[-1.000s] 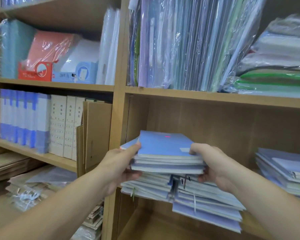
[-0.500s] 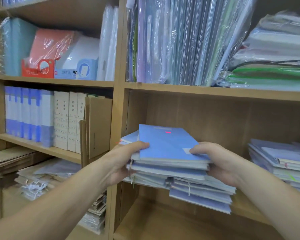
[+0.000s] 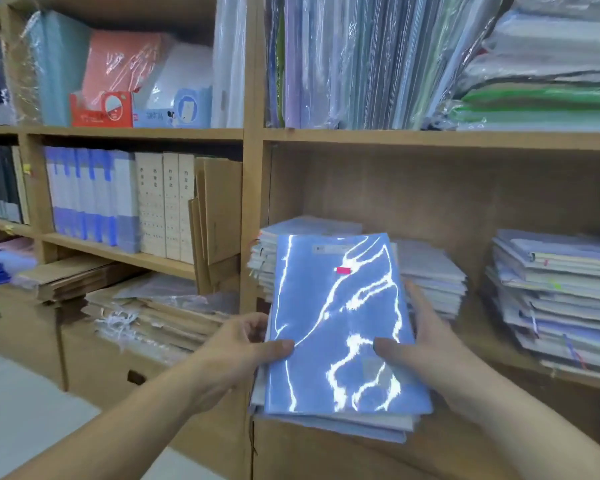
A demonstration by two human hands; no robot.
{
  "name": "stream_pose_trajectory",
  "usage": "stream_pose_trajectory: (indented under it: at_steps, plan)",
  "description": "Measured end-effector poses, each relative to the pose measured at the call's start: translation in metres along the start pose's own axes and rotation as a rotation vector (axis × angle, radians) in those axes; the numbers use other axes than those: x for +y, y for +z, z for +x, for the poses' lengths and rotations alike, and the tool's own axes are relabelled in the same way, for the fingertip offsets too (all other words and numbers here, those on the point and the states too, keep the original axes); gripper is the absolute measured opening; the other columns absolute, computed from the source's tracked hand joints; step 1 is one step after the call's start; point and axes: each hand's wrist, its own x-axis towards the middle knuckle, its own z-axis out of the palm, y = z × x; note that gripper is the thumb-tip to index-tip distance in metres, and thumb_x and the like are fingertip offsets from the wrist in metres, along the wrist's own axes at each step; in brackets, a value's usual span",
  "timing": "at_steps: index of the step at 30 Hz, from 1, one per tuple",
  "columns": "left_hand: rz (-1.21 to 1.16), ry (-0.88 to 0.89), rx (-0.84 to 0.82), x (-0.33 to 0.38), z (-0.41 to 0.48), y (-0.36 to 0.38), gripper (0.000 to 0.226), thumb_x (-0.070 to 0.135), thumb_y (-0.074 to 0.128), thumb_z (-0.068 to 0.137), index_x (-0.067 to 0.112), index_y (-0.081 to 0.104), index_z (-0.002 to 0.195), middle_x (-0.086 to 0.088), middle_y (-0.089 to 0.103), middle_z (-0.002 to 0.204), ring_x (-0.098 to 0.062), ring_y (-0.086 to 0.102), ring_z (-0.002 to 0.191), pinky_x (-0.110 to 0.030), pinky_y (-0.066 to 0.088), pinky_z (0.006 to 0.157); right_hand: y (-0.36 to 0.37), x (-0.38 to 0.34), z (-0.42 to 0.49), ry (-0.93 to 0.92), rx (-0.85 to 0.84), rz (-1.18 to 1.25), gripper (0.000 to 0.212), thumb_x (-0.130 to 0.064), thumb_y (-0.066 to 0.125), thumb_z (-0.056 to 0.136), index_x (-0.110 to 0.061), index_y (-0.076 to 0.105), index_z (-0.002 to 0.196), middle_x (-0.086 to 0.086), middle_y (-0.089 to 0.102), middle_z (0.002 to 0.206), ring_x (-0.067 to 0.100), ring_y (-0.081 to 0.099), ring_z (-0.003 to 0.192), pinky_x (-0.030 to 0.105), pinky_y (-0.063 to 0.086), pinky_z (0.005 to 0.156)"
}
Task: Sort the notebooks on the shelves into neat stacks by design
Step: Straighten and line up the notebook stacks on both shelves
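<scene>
Bundle of blue plastic-wrapped notebooks (image 3: 340,323) at lower centre, held clear of messy pile (image 3: 430,271) behind it.
Left hand (image 3: 236,351) grips left edge, thumb on cover.
Right hand (image 3: 426,355) clasps right edge likewise.
Step, likely: separating one design.
Next: square edges, set down on bare shelf board (image 3: 478,327).

Stationery shop or its stockroom. Wooden shelving (image 3: 253,133) crammed with same-kind goods in multiples: plastic-wrapped folders (image 3: 361,64) stood upright, identical blue-and-white file boxes (image 3: 90,199) in a row, 3 cream ledger spines (image 3: 163,206), flat stacks of notebooks (image 3: 551,296). Red display box (image 3: 101,110) among wrapped packs. Flattened cardboard (image 3: 219,209) wedged beside; brown cartons (image 3: 21,334) below, on pale floor.
</scene>
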Motion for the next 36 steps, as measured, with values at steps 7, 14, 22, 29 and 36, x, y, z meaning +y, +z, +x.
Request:
stream_pose_trajectory:
  at_steps: [7,14,22,29,36]
  plan:
    - [0.257,0.002,0.022,-0.095,-0.034,0.020,0.077,-0.003,0.071,0.086,0.049,0.046,0.137,0.026,0.069,0.118,0.003,0.067,0.106,-0.021,0.057,0.089,0.058,0.104,-0.038,0.085,0.024,-0.098,0.131,-0.021,0.077,0.065,-0.062,-0.016,0.148,-0.031,0.051,0.140,-0.006,0.055,0.125,0.030,0.048,0.105]
    - [0.393,0.034,0.066,-0.159,0.018,0.049,0.110,0.004,0.067,0.085,0.064,0.002,0.151,0.034,0.030,0.157,-0.003,0.045,0.139,-0.042,0.045,0.113,0.058,0.201,-0.014,0.162,0.170,-0.235,0.134,-0.011,0.070,0.076,-0.064,-0.039,0.134,-0.024,0.033,0.158,0.009,0.044,0.141,0.031,0.041,0.108]
    - [0.499,0.142,0.226,-0.184,0.112,0.064,0.081,0.016,0.060,0.094,0.051,0.016,0.153,0.025,0.063,0.128,-0.014,0.066,0.113,-0.042,0.057,0.090,0.037,0.251,0.045,0.102,0.344,-0.422,0.126,0.006,0.058,0.087,-0.063,-0.036,0.136,-0.024,0.017,0.162,0.013,0.056,0.108,0.007,0.042,0.064]
    - [0.544,0.178,0.220,-0.217,0.145,0.081,0.088,0.018,0.055,0.099,0.053,-0.002,0.156,0.018,0.063,0.129,-0.017,0.067,0.103,-0.040,0.057,0.082,0.030,0.299,0.063,0.151,0.414,-0.417,0.128,0.006,0.063,0.089,-0.070,-0.031,0.131,-0.018,0.038,0.149,0.021,0.055,0.128,0.023,0.043,0.084]
    - [0.479,0.170,0.230,-0.235,0.151,0.082,0.083,0.009,0.056,0.096,0.046,0.015,0.158,0.015,0.047,0.146,-0.006,0.049,0.131,-0.041,0.048,0.107,0.035,0.311,0.064,0.172,0.355,-0.400,0.127,0.012,0.062,0.081,-0.069,-0.016,0.139,-0.018,0.032,0.157,0.008,0.052,0.121,0.010,0.043,0.076]
